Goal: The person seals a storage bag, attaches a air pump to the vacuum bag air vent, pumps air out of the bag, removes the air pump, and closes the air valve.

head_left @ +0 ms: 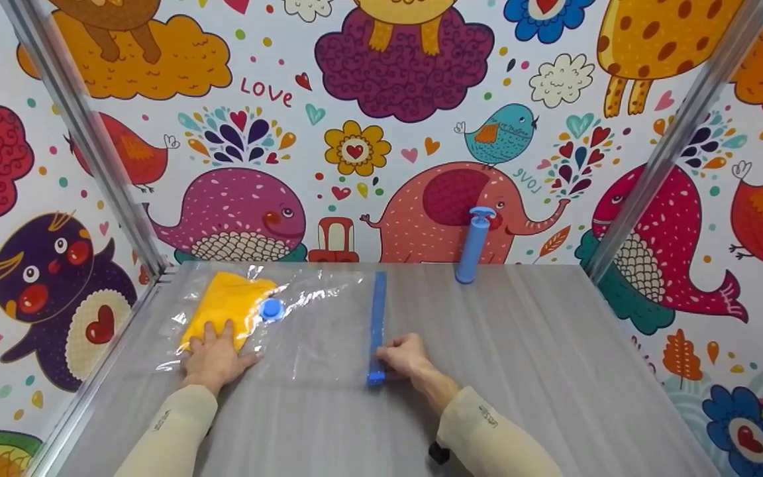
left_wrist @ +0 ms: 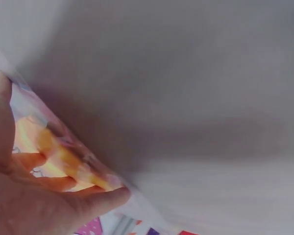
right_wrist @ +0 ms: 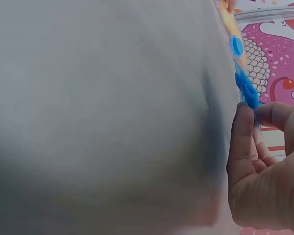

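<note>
A clear vacuum storage bag lies flat on the table, with a folded yellow cloth inside its left part. Its round blue valve sits beside the cloth. My left hand rests on the bag with fingers spread over the cloth's near end; the left wrist view shows those fingers on the film. Along the bag's right edge runs a blue zip strip with a blue slider at the near end. Thumb and forefinger of my right hand pinch the bag's zip edge, right by the slider.
A blue hand pump stands upright at the table's back edge, right of the bag. The grey table is bounded by metal posts and patterned walls. Something small and black shows beside the right sleeve.
</note>
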A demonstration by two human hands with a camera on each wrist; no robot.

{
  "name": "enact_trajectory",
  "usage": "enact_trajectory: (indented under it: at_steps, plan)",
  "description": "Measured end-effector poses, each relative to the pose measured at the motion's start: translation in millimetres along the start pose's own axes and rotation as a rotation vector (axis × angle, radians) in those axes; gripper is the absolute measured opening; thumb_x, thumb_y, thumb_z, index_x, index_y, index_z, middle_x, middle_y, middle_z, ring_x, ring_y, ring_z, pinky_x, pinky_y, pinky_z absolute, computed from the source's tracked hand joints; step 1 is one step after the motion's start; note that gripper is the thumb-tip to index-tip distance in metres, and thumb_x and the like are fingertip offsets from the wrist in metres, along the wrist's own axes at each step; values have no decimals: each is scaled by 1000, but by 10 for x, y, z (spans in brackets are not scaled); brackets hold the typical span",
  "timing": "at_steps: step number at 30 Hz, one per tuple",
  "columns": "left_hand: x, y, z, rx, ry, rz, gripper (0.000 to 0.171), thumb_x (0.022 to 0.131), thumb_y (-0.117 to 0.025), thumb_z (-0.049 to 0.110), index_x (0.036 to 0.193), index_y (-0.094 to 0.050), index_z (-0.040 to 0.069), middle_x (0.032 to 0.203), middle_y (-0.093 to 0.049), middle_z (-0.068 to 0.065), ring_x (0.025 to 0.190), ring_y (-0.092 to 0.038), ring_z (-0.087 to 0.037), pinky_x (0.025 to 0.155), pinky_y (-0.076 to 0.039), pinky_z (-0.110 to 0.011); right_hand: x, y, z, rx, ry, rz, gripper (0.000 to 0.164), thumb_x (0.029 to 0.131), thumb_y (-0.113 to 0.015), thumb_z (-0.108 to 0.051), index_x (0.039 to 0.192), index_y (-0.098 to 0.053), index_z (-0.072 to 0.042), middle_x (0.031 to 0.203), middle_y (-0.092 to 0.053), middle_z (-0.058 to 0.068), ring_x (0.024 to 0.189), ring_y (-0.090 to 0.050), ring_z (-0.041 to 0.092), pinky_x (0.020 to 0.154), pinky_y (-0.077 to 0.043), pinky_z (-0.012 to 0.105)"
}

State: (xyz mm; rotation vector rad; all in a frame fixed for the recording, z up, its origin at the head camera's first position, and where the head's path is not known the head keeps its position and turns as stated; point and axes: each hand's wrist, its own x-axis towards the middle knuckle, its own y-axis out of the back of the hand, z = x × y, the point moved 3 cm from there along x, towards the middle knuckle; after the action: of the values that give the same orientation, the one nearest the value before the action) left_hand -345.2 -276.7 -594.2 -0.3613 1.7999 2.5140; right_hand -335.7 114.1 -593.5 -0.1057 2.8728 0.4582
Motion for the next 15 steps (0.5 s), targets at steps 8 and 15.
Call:
enact_trajectory:
  at_steps: [8,15]
  plan:
    - [-6,3,182,16,4,-23,119,97,-78,65,175,-21,-3,178,-6,-47,153,-25,-77,113,-37,-96,-55,177,-8,-25,37,17,23,90,-80,-10,73,-65,-17,71,-64,-5,68,-64,12,60,-59,26]
    - [-56,-68,290,5,-14,-29,117,98,-79,63,176,-21,-3,178,-7,-46,152,-25,-75,114,-36,-96,-155,279,44,-19,42,-4,19,90,-80,-10,77,-67,-16,72,-64,-5,69,-64,12,61,-58,26]
